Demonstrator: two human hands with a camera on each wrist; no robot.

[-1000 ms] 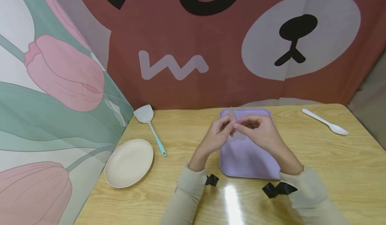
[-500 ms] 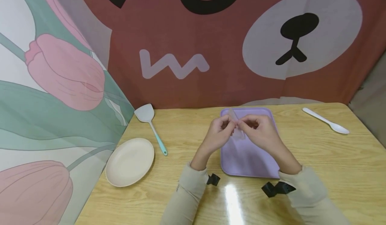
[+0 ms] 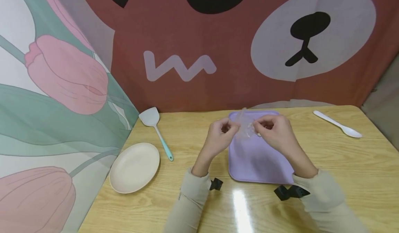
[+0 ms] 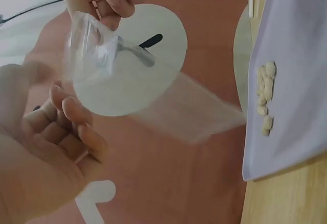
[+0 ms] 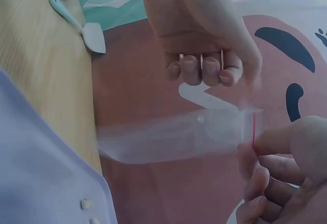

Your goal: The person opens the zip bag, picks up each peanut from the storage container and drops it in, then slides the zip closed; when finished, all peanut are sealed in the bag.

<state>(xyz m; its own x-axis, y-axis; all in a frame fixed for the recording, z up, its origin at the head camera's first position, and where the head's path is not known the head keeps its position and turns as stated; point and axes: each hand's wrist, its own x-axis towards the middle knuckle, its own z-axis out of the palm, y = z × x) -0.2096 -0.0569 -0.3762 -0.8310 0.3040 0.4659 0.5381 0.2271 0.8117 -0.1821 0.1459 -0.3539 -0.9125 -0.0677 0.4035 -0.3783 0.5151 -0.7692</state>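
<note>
Above the far part of the purple tray (image 3: 262, 163): one clear zip bag (image 5: 179, 137), held aloft between right hand (image 3: 277, 132) and left hand (image 3: 216, 136), body trailing down. Marked with a red strip (image 5: 254, 129) along the mouth. Contact of the lower end with the tray: cannot tell. Contents of the bag: none seen.

Right grip: thumb and forefinger pinching the mouth at the strip, visible in the right wrist view. Left grip: fingers curled, thumb and forefinger apparently pinching the opposite side of the mouth; blurred at the contact. Lying on the tray, toward the far rim: several pale peanut-like pods (image 4: 268, 83).

Handling, by judgement: very light, limp, thin-walled; likely slick and inclined to cling to itself, fold or sway. Unlikely to shatter, but perhaps liable to tear at the side seams under a hard pull. Best taken by both lips of the mouth, close to the strip, one lip per hand. Avoid squeezing the middle, probably too floppy to stay spread.
</note>
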